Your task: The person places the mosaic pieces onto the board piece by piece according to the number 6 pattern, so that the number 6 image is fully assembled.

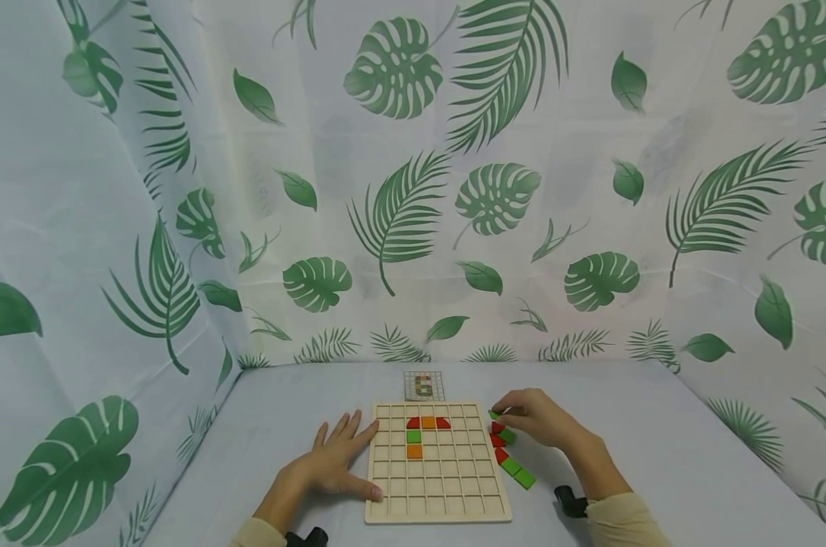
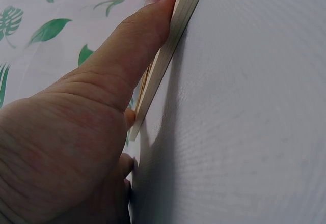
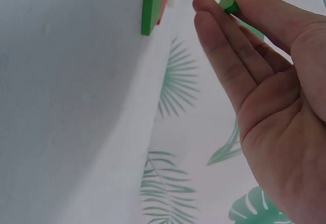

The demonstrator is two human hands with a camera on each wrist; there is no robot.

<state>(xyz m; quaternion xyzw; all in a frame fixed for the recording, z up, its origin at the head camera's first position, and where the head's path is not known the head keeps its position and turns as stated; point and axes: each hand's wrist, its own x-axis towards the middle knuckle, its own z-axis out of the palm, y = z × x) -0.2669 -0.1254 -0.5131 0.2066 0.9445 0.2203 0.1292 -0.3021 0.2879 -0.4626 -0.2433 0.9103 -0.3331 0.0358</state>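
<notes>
Pale board (image 1: 459,486), gridded; tiles (image 1: 414,437) red, orange, green; backdrop (image 1: 556,144) white, green-leafed.

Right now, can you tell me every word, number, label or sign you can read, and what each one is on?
"G" or "6": a coloured shape on the card just past the far edge of the board; too small to tell which.
No readable words, brands or other numbers show, on the tiles or anywhere else.
</notes>
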